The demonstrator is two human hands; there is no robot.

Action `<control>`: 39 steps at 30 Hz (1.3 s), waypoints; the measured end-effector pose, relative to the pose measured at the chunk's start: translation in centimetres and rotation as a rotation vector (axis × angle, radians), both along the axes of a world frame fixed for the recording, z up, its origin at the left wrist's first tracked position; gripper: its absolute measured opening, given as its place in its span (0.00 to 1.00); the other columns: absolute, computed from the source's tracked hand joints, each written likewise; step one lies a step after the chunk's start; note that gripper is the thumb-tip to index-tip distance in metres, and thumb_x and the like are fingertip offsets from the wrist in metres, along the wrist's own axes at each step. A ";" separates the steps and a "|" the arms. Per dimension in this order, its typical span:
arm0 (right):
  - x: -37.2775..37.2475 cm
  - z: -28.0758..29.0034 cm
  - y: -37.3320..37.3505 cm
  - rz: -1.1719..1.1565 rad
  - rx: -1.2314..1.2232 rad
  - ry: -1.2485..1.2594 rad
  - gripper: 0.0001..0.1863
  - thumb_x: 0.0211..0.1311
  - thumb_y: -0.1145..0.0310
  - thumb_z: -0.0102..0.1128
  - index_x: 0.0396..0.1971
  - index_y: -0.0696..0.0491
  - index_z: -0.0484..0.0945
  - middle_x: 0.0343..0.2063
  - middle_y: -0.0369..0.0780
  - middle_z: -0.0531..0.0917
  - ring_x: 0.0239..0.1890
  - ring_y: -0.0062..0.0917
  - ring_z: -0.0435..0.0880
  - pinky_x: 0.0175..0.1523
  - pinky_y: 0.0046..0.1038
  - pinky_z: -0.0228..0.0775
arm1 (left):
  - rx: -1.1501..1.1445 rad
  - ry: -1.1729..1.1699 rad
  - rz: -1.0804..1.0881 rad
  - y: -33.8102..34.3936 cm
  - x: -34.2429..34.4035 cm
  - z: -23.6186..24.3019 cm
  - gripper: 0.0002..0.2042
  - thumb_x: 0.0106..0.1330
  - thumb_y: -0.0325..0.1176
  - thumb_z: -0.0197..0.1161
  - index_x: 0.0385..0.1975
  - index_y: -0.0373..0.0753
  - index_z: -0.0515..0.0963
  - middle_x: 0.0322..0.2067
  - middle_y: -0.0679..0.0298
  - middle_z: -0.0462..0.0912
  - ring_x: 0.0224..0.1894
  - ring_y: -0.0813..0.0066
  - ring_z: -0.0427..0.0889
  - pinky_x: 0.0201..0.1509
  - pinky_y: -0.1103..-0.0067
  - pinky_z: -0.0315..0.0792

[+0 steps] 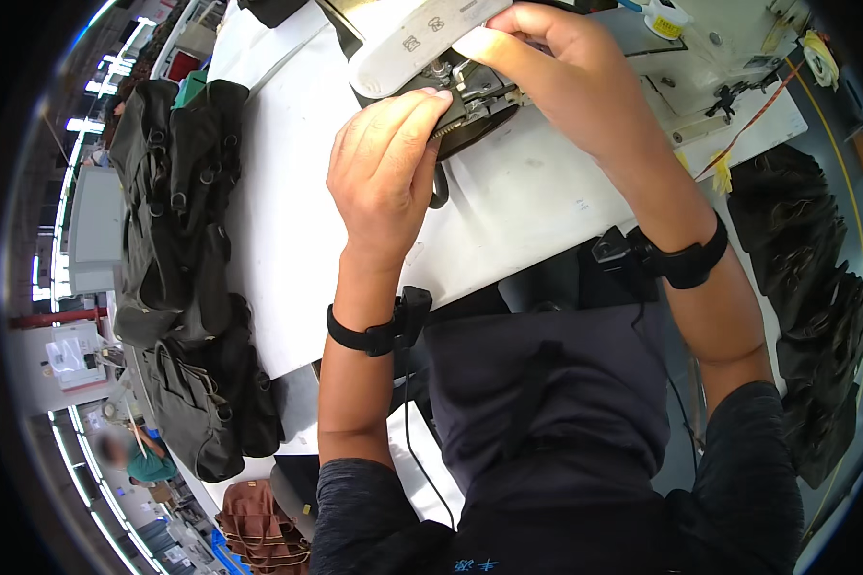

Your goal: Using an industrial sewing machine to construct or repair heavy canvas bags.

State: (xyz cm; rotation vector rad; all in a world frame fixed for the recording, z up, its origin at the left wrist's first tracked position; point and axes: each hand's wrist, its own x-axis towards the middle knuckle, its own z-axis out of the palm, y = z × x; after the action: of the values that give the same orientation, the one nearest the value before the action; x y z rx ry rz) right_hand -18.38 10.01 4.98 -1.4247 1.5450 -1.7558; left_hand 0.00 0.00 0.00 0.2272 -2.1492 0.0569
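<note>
A white sewing machine head (422,48) stands at the top of the view, with metal parts of its needle area under it. My left hand (379,172) is closed at the machine's near left side, fingers together over the edge of a dark bag piece (479,134) with what looks like a zipper edge. The thumb side is turned down, and part of the piece hangs below the fingers. My right hand (566,81) is closed at the right end of the machine head, thumb stretched along it and fingers curled behind. Whatever those fingers hold is hidden.
Dark bags (177,211) lie piled along the left side of the white table (292,220). More dark pieces (796,278) hang at the right. A white bottle (666,19) stands at the upper right. A brown bag (259,522) sits lower left; a person (149,460) is farther off.
</note>
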 end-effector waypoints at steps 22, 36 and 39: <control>3.8 -5.7 3.5 0.111 0.129 -0.349 0.12 0.72 0.70 0.57 0.45 0.62 0.83 0.33 0.37 0.87 0.29 0.12 0.80 0.34 0.19 0.72 | -0.061 0.017 -0.126 0.0 0.5 -0.2 0.15 0.55 0.21 0.72 0.44 0.41 0.88 0.43 0.64 0.90 0.44 0.67 0.87 0.47 0.74 0.77; 4.7 -6.2 1.6 0.198 -0.015 -0.551 0.11 0.70 0.69 0.60 0.42 0.61 0.84 0.32 0.36 0.88 0.26 0.13 0.81 0.29 0.17 0.69 | 0.046 0.007 -0.093 1.0 0.4 -0.1 0.17 0.56 0.20 0.71 0.46 0.40 0.86 0.46 0.61 0.90 0.43 0.68 0.88 0.47 0.75 0.78; 4.9 -6.0 1.6 0.179 -0.008 -0.538 0.11 0.70 0.69 0.58 0.40 0.61 0.85 0.30 0.37 0.88 0.25 0.13 0.81 0.29 0.17 0.70 | 0.089 -0.011 -0.113 1.2 0.5 0.5 0.17 0.57 0.20 0.70 0.47 0.40 0.85 0.46 0.59 0.89 0.44 0.65 0.88 0.48 0.75 0.78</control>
State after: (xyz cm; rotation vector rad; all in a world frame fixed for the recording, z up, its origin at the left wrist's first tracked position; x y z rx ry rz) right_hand -13.47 11.59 -0.99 -0.9451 1.0916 -1.8348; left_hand 0.45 1.17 0.49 0.1570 -2.1738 -0.1035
